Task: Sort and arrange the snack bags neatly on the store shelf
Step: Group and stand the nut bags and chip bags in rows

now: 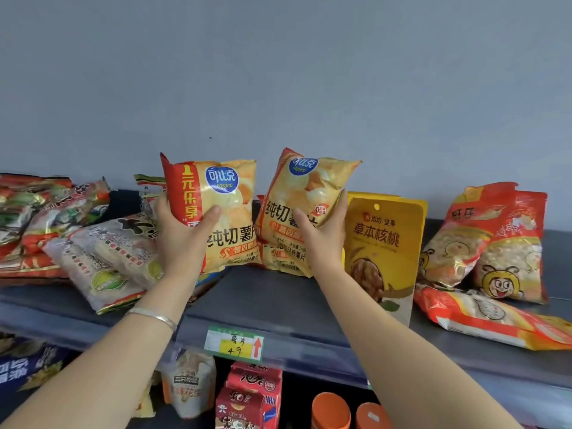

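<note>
Both grips are closed on product. The left grip (182, 233) grasps the left bag (229, 193), with the thumb across the printed front and the fingers behind. The right grip (322, 233) grasps the right bag (306, 187) the same way, low on its body.

Both are yellow chip bags of the same brand. They are held upright, fronts outward, side by side at frame centre, above the shelf (269, 292). Judgement: they are held this way to compare the labels and confirm a match before grouping. The low grasp leaves the logos readable.

Position relative to the grips:
- Each bag rises above its grip. The lower edges hang near the shelf deck; contact with it cannot be confirmed.
- A third bag (281, 258) of the same print sits just behind and between the grips, partly hidden.
- The walnut pouch (383, 243) stands just right of the right grip, leaning back.
- The red bags (495, 243) lie tumbled at frame right.
- A mixed pile (46, 218) lies at frame left, well apart from the chips.

The price tag (235, 343) on the shelf lip sits directly below the two held bags. Judgement: the chip group belongs in this bay, and sorting is at an early stage.
</note>
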Motion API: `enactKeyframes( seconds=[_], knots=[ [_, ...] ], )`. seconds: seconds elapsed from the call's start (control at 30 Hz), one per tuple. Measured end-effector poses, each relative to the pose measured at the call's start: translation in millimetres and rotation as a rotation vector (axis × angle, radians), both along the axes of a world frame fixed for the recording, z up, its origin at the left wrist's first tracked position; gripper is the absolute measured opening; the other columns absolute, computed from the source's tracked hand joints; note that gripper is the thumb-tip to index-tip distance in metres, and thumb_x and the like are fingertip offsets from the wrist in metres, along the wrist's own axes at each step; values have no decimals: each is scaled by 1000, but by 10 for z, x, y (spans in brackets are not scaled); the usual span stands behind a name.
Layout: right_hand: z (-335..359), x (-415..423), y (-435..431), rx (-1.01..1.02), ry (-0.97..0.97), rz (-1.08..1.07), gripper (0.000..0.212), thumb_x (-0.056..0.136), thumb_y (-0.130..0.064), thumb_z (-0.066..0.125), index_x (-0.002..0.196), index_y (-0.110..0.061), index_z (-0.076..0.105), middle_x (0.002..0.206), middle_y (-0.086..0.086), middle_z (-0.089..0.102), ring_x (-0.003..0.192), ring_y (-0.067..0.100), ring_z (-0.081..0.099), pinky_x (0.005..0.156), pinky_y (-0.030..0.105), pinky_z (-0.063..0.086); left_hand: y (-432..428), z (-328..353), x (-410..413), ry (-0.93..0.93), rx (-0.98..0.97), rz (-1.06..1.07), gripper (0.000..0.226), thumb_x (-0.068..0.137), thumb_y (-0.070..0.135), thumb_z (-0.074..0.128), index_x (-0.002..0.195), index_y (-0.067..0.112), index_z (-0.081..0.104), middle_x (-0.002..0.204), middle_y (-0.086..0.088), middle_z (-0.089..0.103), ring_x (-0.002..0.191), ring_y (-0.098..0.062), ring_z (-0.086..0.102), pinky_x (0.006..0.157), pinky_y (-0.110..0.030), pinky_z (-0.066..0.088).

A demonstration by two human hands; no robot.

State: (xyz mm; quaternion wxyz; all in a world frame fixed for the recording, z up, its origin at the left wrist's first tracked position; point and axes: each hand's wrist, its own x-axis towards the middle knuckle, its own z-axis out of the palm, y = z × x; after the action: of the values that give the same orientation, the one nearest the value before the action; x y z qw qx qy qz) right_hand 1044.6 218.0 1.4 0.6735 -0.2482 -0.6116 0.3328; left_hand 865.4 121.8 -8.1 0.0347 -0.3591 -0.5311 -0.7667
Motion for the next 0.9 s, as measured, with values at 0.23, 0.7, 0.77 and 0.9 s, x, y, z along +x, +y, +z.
enactKeyframes(
  seconds=[0.23,0.7,0.77,0.9],
  knots=[
    [-318,-245,511,-277,-72,155,105,77,-22,79,153,-31,7,135,0,52,117,22,57,95,51,50,328,-101,-360,23,-109,-4,73,64,54,76,123,36,37,110,8,59,97,-17,62,82,-47,53],
    [-328,-456,495,-368,-326,236,56,85,-12,69,129,-31,41,108,-3,66,90,13,70,66,28,58,634,-119,-1047,-22,-128,-383,70,65,50,78,123,28,45,104,9,65,93,-17,66,82,-51,55],
    [-387,-498,447,-395,-350,199,62,85,-13,69,134,-32,35,110,-5,63,97,13,66,72,30,57,634,-128,-1075,-45,-121,-441,70,61,57,78,118,34,47,105,10,65,98,-19,65,84,-53,53],
    [-452,-502,383,-444,-336,130,76,88,-13,67,147,-29,23,108,-6,60,95,12,63,68,27,54,592,-166,-1024,-76,-138,-554,63,63,61,76,115,41,46,103,12,65,98,-19,65,84,-52,53]
  ],
)
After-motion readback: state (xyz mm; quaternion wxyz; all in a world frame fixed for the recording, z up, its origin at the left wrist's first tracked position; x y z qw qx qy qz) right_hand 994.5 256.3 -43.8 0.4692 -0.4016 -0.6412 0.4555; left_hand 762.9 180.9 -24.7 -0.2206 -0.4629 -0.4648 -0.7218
